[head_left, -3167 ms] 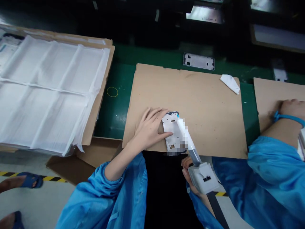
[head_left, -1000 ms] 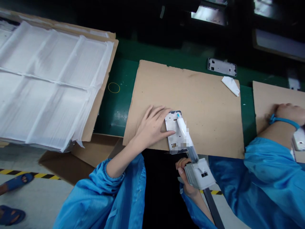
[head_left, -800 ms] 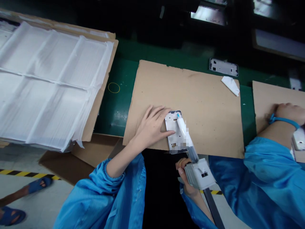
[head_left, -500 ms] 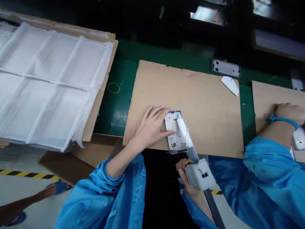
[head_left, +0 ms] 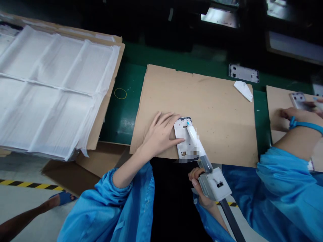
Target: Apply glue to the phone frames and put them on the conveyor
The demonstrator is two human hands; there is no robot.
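Note:
A silver phone frame (head_left: 182, 138) lies on a brown cardboard sheet (head_left: 214, 111) near its front edge. My left hand (head_left: 158, 134) lies flat beside it, fingers spread, thumb pressing on the frame's left side. My right hand (head_left: 199, 186) is wrapped round a grey dispenser gun (head_left: 214, 184). The gun's white syringe barrel (head_left: 195, 141) slants across the frame, its blue tip touching the frame's upper part.
White sheets (head_left: 50, 90) stacked on cardboard fill the left. Another frame (head_left: 243, 73) lies on the green belt (head_left: 121, 111) at the back, beside a white paper scrap (head_left: 243, 90). A co-worker's arm (head_left: 297, 134) in a blue sleeve rests at right.
My hands have barely moved on the frame. The frame on the belt has drifted right. The co-worker's hand has reached out to a frame on their cardboard.

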